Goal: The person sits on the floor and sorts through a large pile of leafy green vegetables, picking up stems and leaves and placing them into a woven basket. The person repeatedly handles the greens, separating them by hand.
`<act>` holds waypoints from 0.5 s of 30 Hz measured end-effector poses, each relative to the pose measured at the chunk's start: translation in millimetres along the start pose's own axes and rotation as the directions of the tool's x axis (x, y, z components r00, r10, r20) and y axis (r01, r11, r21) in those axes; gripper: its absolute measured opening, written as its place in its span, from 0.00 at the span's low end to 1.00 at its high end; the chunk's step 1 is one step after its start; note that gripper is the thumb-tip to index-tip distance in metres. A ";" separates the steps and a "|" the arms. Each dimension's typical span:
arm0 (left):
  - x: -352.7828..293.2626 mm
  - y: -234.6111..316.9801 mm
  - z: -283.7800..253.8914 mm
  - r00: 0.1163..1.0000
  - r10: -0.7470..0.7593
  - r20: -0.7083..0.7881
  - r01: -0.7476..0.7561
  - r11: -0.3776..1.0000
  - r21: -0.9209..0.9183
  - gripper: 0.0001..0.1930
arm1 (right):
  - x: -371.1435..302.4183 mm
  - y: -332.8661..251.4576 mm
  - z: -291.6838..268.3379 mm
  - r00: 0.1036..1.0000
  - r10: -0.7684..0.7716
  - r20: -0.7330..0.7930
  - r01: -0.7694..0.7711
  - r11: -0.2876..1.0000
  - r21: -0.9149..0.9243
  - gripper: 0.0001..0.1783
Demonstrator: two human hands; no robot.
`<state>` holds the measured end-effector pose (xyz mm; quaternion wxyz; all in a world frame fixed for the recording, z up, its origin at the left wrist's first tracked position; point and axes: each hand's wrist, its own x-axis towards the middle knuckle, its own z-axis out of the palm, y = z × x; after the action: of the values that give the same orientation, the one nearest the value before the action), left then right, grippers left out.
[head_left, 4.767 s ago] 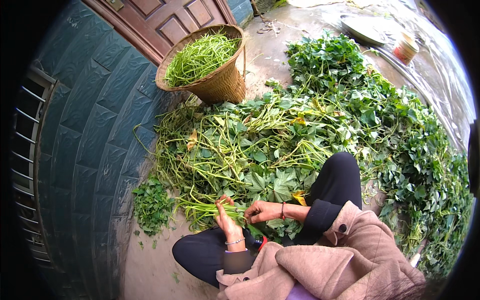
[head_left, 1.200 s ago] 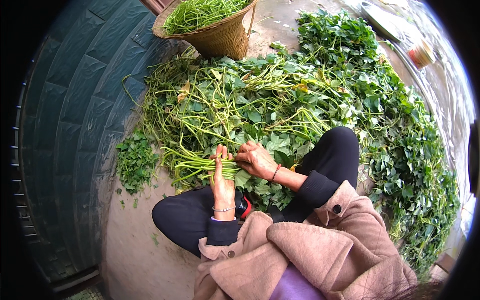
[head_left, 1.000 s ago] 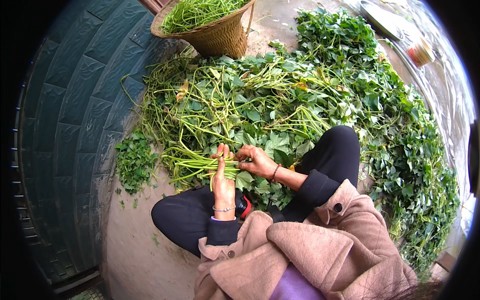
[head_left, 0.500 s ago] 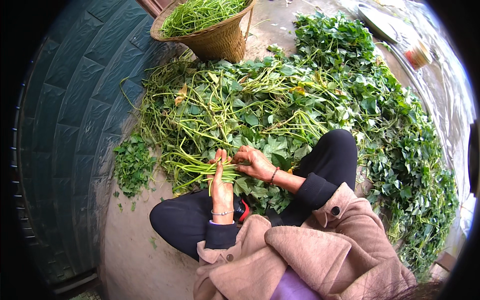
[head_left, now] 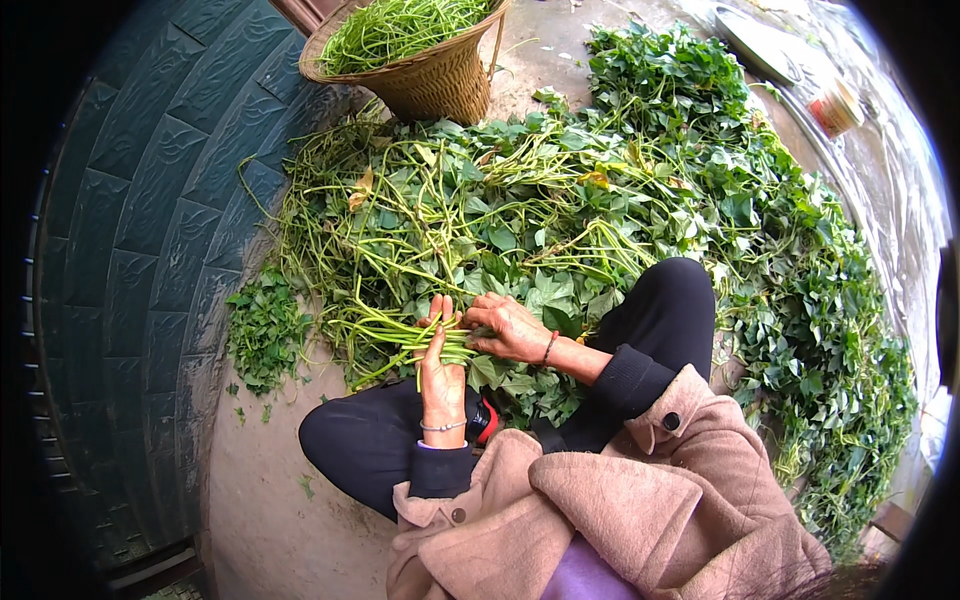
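- Left hand (head_left: 440, 375): I've got it clamped on a loose bundle of slim, bright-green stems (head_left: 398, 334); long axis left-right, tips jutting left.
- My right hand (head_left: 508, 330): curled at bundle's right end; can't tell if gripping.

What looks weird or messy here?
A withered orange-brown leaf stands out on the left of the big green leafy heap, because what surrounds it is mostly green. Loose green leaf scraps lie on the pinkish-brown floor, apart from the heap. The thin green stems in the left hand look fine.
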<state>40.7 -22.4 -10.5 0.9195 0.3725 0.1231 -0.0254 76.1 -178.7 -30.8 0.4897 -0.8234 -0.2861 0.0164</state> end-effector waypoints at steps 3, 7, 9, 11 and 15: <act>1.6 -1.6 -4.6 1.000 -0.007 0.029 0.008 1.000 -0.026 0.11 | 1.4 -0.7 -2.8 1.000 0.002 -0.013 -0.002 1.000 0.000 0.11; 3.8 3.0 -11.8 0.997 -0.072 0.031 0.070 0.994 0.080 0.08 | 6.8 3.9 -18.6 0.999 0.040 -0.007 -0.040 0.996 0.078 0.08; 3.2 5.2 -9.1 0.997 -0.080 0.016 0.075 0.979 0.188 0.06 | 7.1 6.2 -22.3 0.998 0.060 -0.002 -0.060 0.997 0.041 0.08; 4.4 5.3 -9.9 0.997 -0.081 -0.011 0.082 0.976 0.200 0.06 | 4.1 8.0 -24.9 1.000 0.014 0.004 -0.013 0.995 -0.095 0.07; 3.4 7.5 -11.3 0.995 -0.103 -0.019 0.104 0.986 0.128 0.05 | 4.5 6.1 -23.3 0.995 0.055 -0.087 -0.073 0.974 -0.216 0.06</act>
<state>42.7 -9.0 -14.1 0.8903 0.4241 0.1460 -0.0787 89.8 -197.2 -22.5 0.4064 -0.8811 -0.2395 -0.0325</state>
